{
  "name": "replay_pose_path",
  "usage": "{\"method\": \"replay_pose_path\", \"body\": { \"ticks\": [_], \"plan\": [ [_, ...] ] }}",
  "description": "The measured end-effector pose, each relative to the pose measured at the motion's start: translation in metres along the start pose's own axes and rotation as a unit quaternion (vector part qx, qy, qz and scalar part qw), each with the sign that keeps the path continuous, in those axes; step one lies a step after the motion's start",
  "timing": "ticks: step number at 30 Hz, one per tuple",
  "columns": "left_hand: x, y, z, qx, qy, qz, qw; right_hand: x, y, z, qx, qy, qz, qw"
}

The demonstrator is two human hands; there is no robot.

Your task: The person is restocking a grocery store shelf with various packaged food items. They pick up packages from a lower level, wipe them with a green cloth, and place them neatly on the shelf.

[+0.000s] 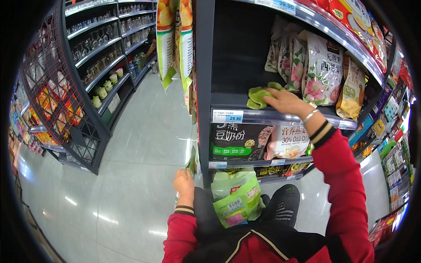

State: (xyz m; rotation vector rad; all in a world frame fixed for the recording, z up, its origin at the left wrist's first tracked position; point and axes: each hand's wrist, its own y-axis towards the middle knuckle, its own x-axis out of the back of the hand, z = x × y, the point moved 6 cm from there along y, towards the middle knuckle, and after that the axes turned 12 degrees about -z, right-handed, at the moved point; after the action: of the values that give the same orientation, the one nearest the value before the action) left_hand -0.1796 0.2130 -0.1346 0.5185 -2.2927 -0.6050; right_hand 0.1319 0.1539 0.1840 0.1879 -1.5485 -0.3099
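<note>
My right hand (284, 100) presses a folded green cloth (258, 98) onto the front part of a dark shelf board (230, 98), just left of a row of standing pouches. The nearest white pouch (324, 70) has pink flowers printed on it. Low at the shelf's left end, my left hand (184, 182) is closed around a green-and-white package (192, 162), seen nearly edge-on and partly hidden by the fingers. Between my knees rests a light green plastic bag (236, 200) of packaged food.
A price rail (283, 115) runs along the shelf's front edge. Below stand a black food bag (241, 139) and a white-pink bag (289, 139). Tall snack bags (165, 42) hang on the shelf's left side. Across the aisle floor (138, 131) stand glassware shelves (95, 42) and a red wire rack (54, 82).
</note>
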Motion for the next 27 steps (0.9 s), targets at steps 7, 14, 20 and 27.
{"method": "replay_pose_path", "body": {
  "ticks": [7, 14, 20, 27],
  "plan": [
    [-0.005, -0.002, -0.007, -0.026, -0.008, 0.008, 1.0, -0.037, 0.064, 0.091, 0.078, 0.093, 0.001, 0.993],
    [0.004, 0.001, -0.005, -0.007, -0.012, 0.02, 1.0, -0.042, 0.089, 0.021, 0.057, 0.033, -0.011, 0.998],
    [-0.012, -0.001, 0.0, 0.036, -0.009, 0.049, 0.998, -0.057, 0.141, -0.057, -0.013, -0.072, -0.026, 0.997],
    [-0.011, 0.001, 0.001, 0.06, -0.063, 0.025, 0.996, -0.081, 0.192, -0.067, 0.173, -0.157, -0.122, 0.965]
  ]
}}
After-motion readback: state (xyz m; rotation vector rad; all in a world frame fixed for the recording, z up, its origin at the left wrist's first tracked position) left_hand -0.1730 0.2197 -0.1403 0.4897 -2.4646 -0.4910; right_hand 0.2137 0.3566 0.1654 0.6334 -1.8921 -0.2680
